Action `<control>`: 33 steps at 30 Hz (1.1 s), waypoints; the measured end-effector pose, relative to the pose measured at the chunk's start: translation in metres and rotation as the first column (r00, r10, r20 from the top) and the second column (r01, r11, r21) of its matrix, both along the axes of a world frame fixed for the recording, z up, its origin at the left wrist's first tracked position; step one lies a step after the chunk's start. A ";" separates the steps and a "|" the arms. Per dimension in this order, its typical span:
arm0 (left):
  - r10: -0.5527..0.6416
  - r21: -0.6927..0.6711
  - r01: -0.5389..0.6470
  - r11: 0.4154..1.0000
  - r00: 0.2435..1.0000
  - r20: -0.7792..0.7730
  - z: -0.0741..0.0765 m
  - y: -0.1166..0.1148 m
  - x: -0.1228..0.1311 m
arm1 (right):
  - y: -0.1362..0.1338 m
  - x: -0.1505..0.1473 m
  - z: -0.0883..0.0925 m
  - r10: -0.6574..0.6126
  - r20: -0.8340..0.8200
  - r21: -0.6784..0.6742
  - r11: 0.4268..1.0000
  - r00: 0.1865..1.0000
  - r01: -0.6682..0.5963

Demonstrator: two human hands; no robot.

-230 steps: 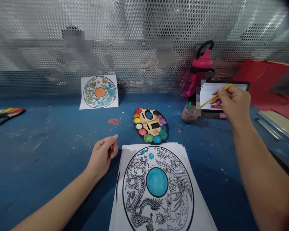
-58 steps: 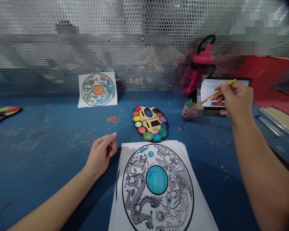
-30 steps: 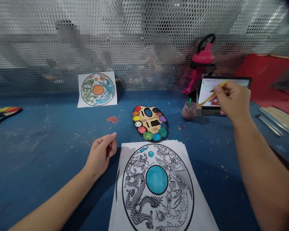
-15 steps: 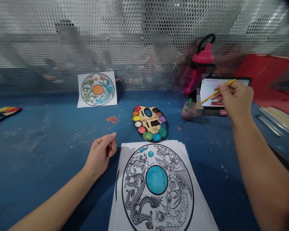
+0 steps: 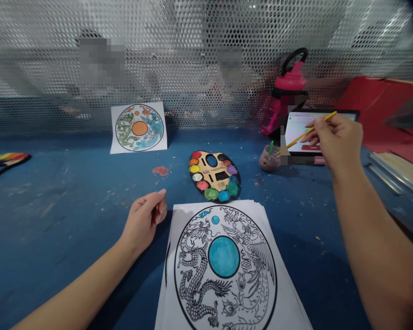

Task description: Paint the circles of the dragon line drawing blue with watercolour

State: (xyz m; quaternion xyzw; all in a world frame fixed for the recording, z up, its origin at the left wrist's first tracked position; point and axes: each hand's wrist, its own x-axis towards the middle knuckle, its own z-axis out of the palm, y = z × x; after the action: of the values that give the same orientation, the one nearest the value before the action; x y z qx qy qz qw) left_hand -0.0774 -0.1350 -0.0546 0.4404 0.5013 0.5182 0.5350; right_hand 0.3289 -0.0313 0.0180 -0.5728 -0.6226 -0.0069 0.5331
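In my right hand (image 5: 339, 140) is a yellow-handled paintbrush (image 5: 299, 137), pinched between thumb and fingers. Its tip reaches down into a small jar of murky water (image 5: 269, 160), where a green stick also stands. My left hand (image 5: 145, 217) rests on the table with its fingers curled, left of a stack of printed sheets (image 5: 285, 302). I see nothing between those fingers. The top sheet carries a round dragon-and-phoenix line drawing, whose central disc (image 5: 223, 257) is painted turquoise. Just beyond the sheets lies a paint palette (image 5: 215, 176) with several colours in its wells.
A coloured version of the drawing (image 5: 140, 128) leans against the perforated metal screen (image 5: 179, 59). Behind the jar stand a pink bottle (image 5: 291, 82) and a tablet (image 5: 351, 114). Red folders (image 5: 375, 105) are at the right, another colourful object (image 5: 10, 159) at far left. Blurred people show through the screen.
Very little differs. The right hand and paintbrush have shifted only slightly at the jar; the left hand, sheets and palette stay in place.
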 end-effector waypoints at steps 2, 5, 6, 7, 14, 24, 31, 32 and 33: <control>0.002 -0.003 -0.002 1.000 1.000 0.010 0.000 0.000 0.000 | 0.000 0.001 0.000 0.003 -0.031 -0.012 1.000 1.000 -0.003; 0.001 0.006 0.000 1.000 1.000 -0.027 0.000 0.001 0.000 | 0.001 0.002 0.000 -0.018 -0.017 -0.016 1.000 1.000 0.018; -0.001 0.012 0.001 1.000 0.999 -0.047 0.000 0.001 0.000 | 0.001 0.002 0.000 -0.020 -0.009 -0.014 1.000 1.000 0.020; -0.002 0.016 0.003 1.000 0.998 -0.062 0.000 0.001 0.000 | 0.001 0.002 0.000 -0.015 -0.004 -0.015 1.000 1.000 0.015; 0.001 0.014 0.000 1.000 0.999 -0.039 0.000 0.001 0.001 | -0.003 -0.002 0.000 -0.085 0.120 -0.004 0.996 0.989 0.086; 0.005 -0.005 -0.005 1.000 0.999 0.045 -0.001 0.000 0.000 | -0.002 -0.003 0.001 -0.048 0.026 -0.007 0.999 0.999 0.048; 0.000 -0.005 0.000 1.000 0.998 0.062 -0.001 0.001 0.000 | -0.001 -0.002 0.000 -0.053 0.076 0.004 0.999 0.996 0.053; 0.000 -0.004 0.000 1.000 0.998 0.064 -0.001 0.001 0.000 | -0.001 -0.002 0.000 -0.077 0.107 0.006 0.997 0.991 0.077; 0.001 -0.005 -0.001 1.000 0.998 0.065 -0.002 0.001 0.000 | -0.001 -0.002 0.000 -0.076 0.097 -0.003 0.997 0.992 0.077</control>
State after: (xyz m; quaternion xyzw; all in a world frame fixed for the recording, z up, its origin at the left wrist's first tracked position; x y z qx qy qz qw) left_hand -0.0775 -0.1338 -0.0561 0.4217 0.4851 0.5314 0.5517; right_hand 0.3272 -0.0326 0.0180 -0.5970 -0.6254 -0.0530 0.4996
